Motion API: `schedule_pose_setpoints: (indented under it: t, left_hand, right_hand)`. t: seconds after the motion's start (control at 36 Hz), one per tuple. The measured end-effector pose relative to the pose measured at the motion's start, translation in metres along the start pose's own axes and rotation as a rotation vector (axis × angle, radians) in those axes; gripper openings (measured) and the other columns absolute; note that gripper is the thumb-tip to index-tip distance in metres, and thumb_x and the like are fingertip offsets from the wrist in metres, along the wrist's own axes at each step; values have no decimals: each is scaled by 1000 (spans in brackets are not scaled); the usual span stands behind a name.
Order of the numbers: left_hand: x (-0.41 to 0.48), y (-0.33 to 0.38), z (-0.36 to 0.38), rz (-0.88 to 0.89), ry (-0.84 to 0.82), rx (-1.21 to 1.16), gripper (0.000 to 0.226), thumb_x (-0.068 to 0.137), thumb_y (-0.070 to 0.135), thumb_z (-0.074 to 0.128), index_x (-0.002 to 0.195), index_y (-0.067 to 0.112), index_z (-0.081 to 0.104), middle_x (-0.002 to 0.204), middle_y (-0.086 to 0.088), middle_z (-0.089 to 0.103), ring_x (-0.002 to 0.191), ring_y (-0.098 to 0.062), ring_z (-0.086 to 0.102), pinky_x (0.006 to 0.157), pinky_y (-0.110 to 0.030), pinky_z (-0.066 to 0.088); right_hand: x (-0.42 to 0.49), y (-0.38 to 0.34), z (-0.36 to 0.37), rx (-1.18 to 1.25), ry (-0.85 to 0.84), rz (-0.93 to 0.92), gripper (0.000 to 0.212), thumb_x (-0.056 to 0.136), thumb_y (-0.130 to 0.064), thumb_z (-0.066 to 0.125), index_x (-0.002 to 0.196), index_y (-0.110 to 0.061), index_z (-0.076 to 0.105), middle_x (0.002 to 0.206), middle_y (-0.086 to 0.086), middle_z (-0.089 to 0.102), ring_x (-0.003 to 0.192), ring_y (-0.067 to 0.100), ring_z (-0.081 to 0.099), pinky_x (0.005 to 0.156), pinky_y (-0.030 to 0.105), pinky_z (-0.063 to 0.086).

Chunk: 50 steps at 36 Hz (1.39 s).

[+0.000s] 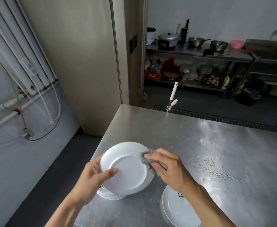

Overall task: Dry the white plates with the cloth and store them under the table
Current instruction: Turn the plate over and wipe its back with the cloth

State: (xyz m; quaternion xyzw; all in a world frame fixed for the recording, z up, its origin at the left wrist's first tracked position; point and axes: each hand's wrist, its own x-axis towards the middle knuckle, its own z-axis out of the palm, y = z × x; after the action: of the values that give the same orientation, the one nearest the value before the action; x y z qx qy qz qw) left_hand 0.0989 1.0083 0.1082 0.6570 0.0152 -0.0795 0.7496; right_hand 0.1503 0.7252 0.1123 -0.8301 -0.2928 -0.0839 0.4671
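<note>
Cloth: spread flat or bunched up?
Bunched. The grey cloth is wadded in the right hand, pressed against the rim of the plate the left hand holds.

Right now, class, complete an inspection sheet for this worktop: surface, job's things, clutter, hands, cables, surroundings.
Surface: stainless steel table, wet patches at right.
Job's things: round white plate held over a stack of white plates; crumpled grey cloth at its right rim; another white plate, dark-marked, at front.
Clutter: nothing seen.
Hands: left hand grips the plate's left rim; right hand presses the cloth on it.
Cables: loose white cables on the left wall.
Surroundings: white mop handle behind the table; steel shelving with pots beyond.
</note>
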Motion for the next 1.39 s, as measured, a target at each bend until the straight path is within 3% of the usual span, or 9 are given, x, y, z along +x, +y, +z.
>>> schedule_pose_setpoints:
  t: [0.11, 0.25, 0.39, 0.61, 0.83, 0.97, 1.11, 1.25, 1.39]
  left_hand:
    - [-1, -16, 22, -28, -69, 29, 45, 87, 20, 81, 129, 11, 70, 118, -22, 75, 109, -44, 71, 89, -44, 60]
    - [-5, -13, 9, 7, 7, -14, 46, 87, 23, 82, 131, 17, 70, 123, -17, 75, 113, -38, 72, 90, -39, 61]
    - [-8, -18, 18, -73, -114, 34, 48, 89, 19, 81, 135, 18, 67, 125, -18, 73, 116, -40, 70, 98, -51, 59]
    - [-3, -3, 18, -48, -206, 475, 32, 90, 27, 80, 118, 14, 72, 108, -8, 77, 100, -32, 72, 90, -54, 57]
    - [-9, -5, 1, 1, -38, 111, 48, 86, 27, 85, 131, 20, 70, 122, -12, 75, 112, -33, 73, 95, -45, 60]
    - [-10, -16, 20, -5, -53, 61, 44, 88, 19, 81, 129, 13, 69, 119, -18, 75, 110, -38, 72, 91, -41, 61]
    - [-13, -14, 12, 33, 4, 64, 44, 86, 25, 83, 128, 21, 71, 120, -13, 76, 110, -34, 73, 90, -38, 62]
    - [-19, -21, 21, -64, -89, -30, 48, 88, 20, 81, 134, 27, 68, 129, -14, 73, 119, -33, 71, 94, -39, 60]
    - [-11, 1, 8, 48, -79, 471, 39, 84, 28, 83, 121, 29, 69, 114, 7, 75, 105, -15, 72, 86, -27, 57]
  right_hand:
    - [18, -18, 8, 26, -41, -86, 30, 102, -15, 59, 126, -29, 70, 117, -3, 62, 94, 12, 66, 76, 24, 55]
    - [8, -7, -2, 4, -59, -10, 33, 98, -4, 62, 123, -24, 73, 114, -3, 61, 90, 13, 67, 76, 38, 57]
    - [8, -18, 5, -41, -47, -60, 32, 99, -3, 60, 120, -22, 72, 110, 0, 57, 87, 14, 64, 75, 33, 54]
    - [7, -27, 12, -92, -203, -98, 30, 101, -10, 59, 123, -25, 72, 109, -1, 55, 86, 12, 59, 72, 30, 53]
    - [-8, -8, -1, -50, -103, -5, 35, 100, -6, 59, 124, -31, 68, 114, -3, 60, 87, 13, 65, 76, 37, 56]
    - [12, -25, 6, -43, -124, -89, 29, 103, -18, 56, 125, -32, 70, 126, -11, 57, 105, 8, 63, 86, 21, 51]
    - [-1, -11, 0, 13, -108, 55, 33, 99, -4, 59, 123, -23, 72, 114, -2, 62, 89, 15, 68, 79, 38, 56]
    - [8, -24, 7, 88, -49, 97, 35, 96, -2, 60, 119, -27, 71, 103, -13, 60, 89, 10, 68, 80, 17, 50]
    - [12, -39, 3, -4, -211, 38, 32, 99, -4, 59, 121, -23, 72, 102, -7, 56, 91, 9, 63, 80, 16, 48]
